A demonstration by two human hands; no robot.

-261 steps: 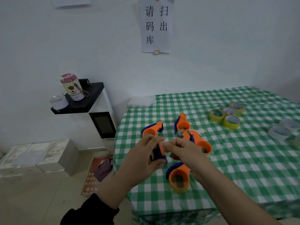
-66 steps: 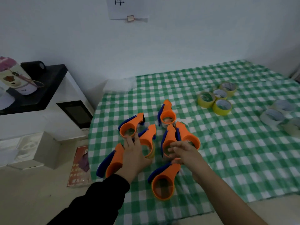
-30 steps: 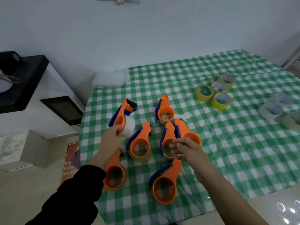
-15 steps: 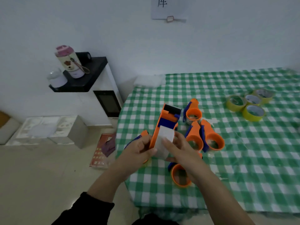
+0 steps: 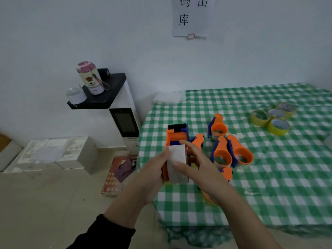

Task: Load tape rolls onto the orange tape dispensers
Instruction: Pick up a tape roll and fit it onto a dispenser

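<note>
Held item: we find one orange dispenser point(image 5: 177, 136) lifted off the table point(image 5: 269, 178), above its near left corner, with the cutter end pointing up and away.
Tape roll: a white tape roll point(image 5: 177, 159) sits in that dispenser's ring, its broad outer face turned toward the camera.
Left hand: the left hand point(image 5: 152, 170) grips the dispenser's left side, with the thumb laid along the roll's edge.
Right hand: the right hand point(image 5: 199, 164) holds the roll from the right. The thumb lies on its face and the forefinger reaches up to the blue part above it.
Change noted: a second ago the left hand alone was lifting this dispenser from the left edge while the right hand hung over the group. Now both hands are on it, and it has been brought closer to the person.
Meaning: we judge the roll seated and the tape end due to be led to the cutter.
Not established: we cannot see a free tape end.
Other dispensers: the other dispensers point(image 5: 221, 156) lie grouped right of the hands, partly hidden by the right forearm.
Stock: yellow tape rolls point(image 5: 278, 127) stand together toward the far right edge, well apart from the hands.
</note>
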